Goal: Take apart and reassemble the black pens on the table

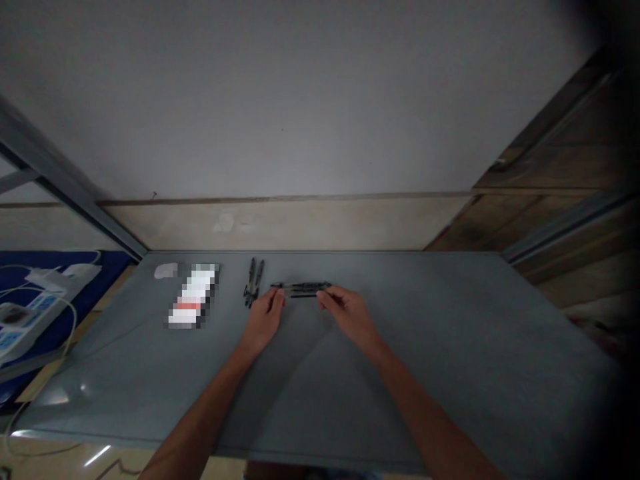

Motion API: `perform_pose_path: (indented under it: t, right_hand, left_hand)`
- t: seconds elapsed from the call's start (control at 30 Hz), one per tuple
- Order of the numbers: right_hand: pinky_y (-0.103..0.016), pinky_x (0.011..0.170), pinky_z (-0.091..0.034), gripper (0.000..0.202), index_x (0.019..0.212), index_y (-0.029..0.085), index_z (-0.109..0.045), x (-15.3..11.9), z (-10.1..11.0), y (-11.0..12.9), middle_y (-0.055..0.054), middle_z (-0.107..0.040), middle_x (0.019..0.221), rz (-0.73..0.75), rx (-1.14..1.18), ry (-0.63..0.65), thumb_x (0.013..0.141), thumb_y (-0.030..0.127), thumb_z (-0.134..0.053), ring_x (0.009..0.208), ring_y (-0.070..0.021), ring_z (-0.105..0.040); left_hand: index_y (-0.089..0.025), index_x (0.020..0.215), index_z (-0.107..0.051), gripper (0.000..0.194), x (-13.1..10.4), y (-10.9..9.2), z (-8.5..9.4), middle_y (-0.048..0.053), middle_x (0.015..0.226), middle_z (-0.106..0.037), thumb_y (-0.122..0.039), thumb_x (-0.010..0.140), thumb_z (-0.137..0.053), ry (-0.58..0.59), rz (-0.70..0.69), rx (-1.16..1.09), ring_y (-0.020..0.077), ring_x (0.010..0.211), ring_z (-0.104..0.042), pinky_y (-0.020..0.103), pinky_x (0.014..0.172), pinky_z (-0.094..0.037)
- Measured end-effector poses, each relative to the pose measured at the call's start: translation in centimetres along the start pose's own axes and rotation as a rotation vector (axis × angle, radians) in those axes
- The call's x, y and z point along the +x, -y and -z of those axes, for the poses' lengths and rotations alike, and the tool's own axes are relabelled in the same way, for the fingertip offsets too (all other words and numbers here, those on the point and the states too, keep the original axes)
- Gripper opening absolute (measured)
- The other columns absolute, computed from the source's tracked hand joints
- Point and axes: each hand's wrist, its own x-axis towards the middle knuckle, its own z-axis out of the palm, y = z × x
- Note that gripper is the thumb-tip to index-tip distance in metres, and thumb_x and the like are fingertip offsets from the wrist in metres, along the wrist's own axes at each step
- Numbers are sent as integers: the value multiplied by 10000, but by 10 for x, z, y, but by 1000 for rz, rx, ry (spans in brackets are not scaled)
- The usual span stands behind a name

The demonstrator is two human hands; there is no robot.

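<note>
Several slim dark pens (303, 289) lie side by side, crosswise in front of me, near the back of the grey table. My left hand (265, 319) pinches their left end between thumb and fingers. At the right end, my right hand (349, 315) has its fingertips closed on them too. Whether the pens rest on the surface or are slightly raised, I cannot tell. Just beyond my left hand, more dark pens (253, 281) lie lengthwise on the table, the near end partly close to my knuckles.
A blurred-out rectangular slab (194, 297) lies on the grey table (450, 373) at the left, beside a small pale item (167, 271). A power strip (37, 313) with cables rests on a blue surface further left. A wall closes off the back; metal posts rise at both corners.
</note>
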Motion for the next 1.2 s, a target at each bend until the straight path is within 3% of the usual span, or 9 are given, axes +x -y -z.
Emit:
perform_pose_path:
  t: [0.1,0.17,0.43,0.57,0.67,0.77,0.87,1.03,1.2]
  right_hand:
    - [-270,649,-450,232,896,219,-680,1,-1,1,-30,-679,807,24,25,-19,834,418,-578,732,-179,-614]
    - [-270,651,-450,238,939,227,-685,1,-1,2,-31,-685,831,25,19,-30,833,416,-587,736,-177,-615]
    - [-261,534,-396,498,567,203,-595,-4,2,5,-8,-544,515,-60,-11,-18,906,532,-436,517,-151,-539]
    - [-259,551,-399,413,631,199,-623,-2,2,3,-5,-582,572,-36,17,-29,893,488,-488,563,-157,-560]
    - [-258,626,-435,246,804,197,-681,1,1,1,-23,-668,738,-6,52,3,859,407,-564,694,-170,-608]
    - [-264,687,-451,201,915,202,-696,2,0,-1,-34,-697,854,12,56,38,835,359,-601,766,-173,-622]
    - [-254,630,-442,253,822,193,-696,1,0,-1,-22,-670,730,-11,28,50,855,410,-570,678,-161,-606]
    - [-253,513,-382,525,529,186,-599,-2,2,3,2,-521,470,-113,9,59,904,522,-447,464,-127,-503]
    - [-261,628,-432,263,766,191,-692,1,1,2,-21,-659,708,-34,77,30,825,430,-601,673,-163,-596]
  left_hand:
    - [-207,683,-474,408,2,3,0,-21,577,-465,-470,945,-305,-18,26,-44,133,536,-457,255,544,-335]
    - [-212,678,-462,398,2,4,0,-19,582,-466,-465,946,-312,-27,13,-48,136,541,-459,260,547,-339]
    - [-211,691,-455,381,-3,0,-4,-15,618,-481,-448,952,-313,4,-19,8,139,569,-468,262,568,-341]
    - [-211,692,-444,386,-5,0,-6,-12,631,-473,-464,952,-313,22,-7,-15,137,581,-460,259,568,-350]
    - [-210,703,-443,379,-4,2,-6,-17,623,-459,-467,952,-318,21,2,-61,131,570,-450,253,552,-347]
    - [-209,708,-441,373,-3,3,-5,-27,617,-445,-466,952,-323,1,22,-98,124,554,-440,248,543,-339]
    - [-207,706,-441,376,-2,1,-4,-31,618,-440,-465,952,-320,-7,39,-102,122,547,-431,245,541,-330]
    - [-206,690,-442,390,-5,-3,-3,-25,609,-453,-453,958,-302,21,-10,-13,130,563,-446,250,569,-323]
    - [-199,694,-450,375,-6,-6,-3,-13,616,-487,-419,963,-309,29,-32,75,135,583,-479,249,586,-320]
